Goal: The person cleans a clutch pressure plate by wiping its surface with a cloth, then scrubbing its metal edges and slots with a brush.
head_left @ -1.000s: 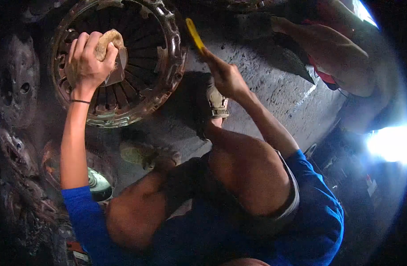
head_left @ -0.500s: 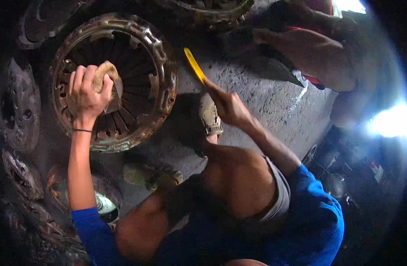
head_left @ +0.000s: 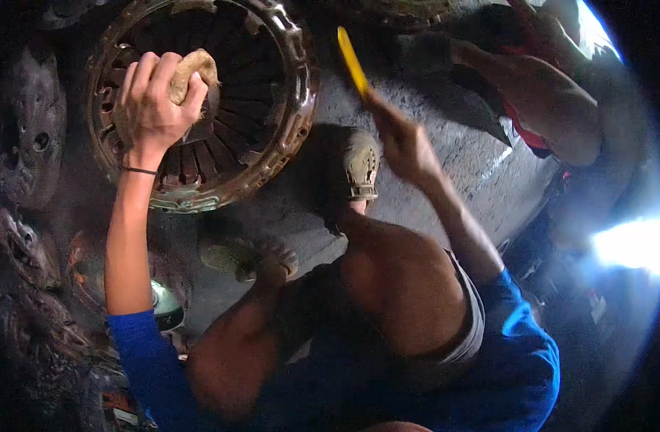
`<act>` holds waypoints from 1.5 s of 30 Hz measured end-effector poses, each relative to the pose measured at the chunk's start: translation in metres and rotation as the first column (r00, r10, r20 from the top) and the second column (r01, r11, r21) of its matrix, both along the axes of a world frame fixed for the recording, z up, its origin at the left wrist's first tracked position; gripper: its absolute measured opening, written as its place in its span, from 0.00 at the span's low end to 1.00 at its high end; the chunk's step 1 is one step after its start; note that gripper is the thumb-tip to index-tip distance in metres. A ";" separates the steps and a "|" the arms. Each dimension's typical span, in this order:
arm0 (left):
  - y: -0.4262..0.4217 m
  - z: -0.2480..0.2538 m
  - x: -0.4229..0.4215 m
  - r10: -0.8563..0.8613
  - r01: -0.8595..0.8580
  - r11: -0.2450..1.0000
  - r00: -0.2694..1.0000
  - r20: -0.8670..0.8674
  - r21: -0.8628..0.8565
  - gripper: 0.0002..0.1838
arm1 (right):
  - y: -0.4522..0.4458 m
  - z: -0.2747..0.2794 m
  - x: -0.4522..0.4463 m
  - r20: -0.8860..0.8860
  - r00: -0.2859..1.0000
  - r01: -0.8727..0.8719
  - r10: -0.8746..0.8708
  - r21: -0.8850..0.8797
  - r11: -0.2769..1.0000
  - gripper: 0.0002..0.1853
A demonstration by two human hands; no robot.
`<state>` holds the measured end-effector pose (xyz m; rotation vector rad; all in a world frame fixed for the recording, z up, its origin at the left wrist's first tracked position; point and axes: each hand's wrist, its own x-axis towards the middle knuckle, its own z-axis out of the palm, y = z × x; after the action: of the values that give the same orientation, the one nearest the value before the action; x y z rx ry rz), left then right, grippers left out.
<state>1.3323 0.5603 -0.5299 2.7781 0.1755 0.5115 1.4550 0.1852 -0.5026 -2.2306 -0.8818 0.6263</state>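
A round slotted metal part [head_left: 233,122] lies toward ten o'clock. The person's left hand [head_left: 156,102], over its nine-o'clock side, and right hand [head_left: 409,147], toward one o'clock, are closed: the left grips a tan pad [head_left: 198,70], the right a slim yellow object [head_left: 352,62] pointing toward eleven.

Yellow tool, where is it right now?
In the head view's upper middle, the yellow tool juts from the right hand, right of the round metal ring.
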 end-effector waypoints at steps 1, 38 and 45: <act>0.001 0.001 -0.002 0.009 -0.009 1.000 1.000 -0.003 0.000 0.11 | -0.001 -0.008 -0.019 -0.105 0.994 0.004 -0.013 -0.080 0.997 0.26; -0.014 0.024 0.005 0.025 -0.027 0.999 0.999 -0.041 -0.030 0.11 | 0.019 -0.010 -0.020 -0.336 0.941 -0.010 -0.039 -0.143 0.990 0.41; -0.011 0.025 0.008 0.013 -0.014 0.999 1.000 -0.027 -0.050 0.11 | 0.006 0.037 0.001 -0.358 0.933 -0.134 -0.042 -0.452 0.882 0.44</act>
<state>1.3403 0.5490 -0.5049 2.7379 0.2106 0.4675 1.4557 0.1911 -0.4660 -2.3948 -0.6403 1.3474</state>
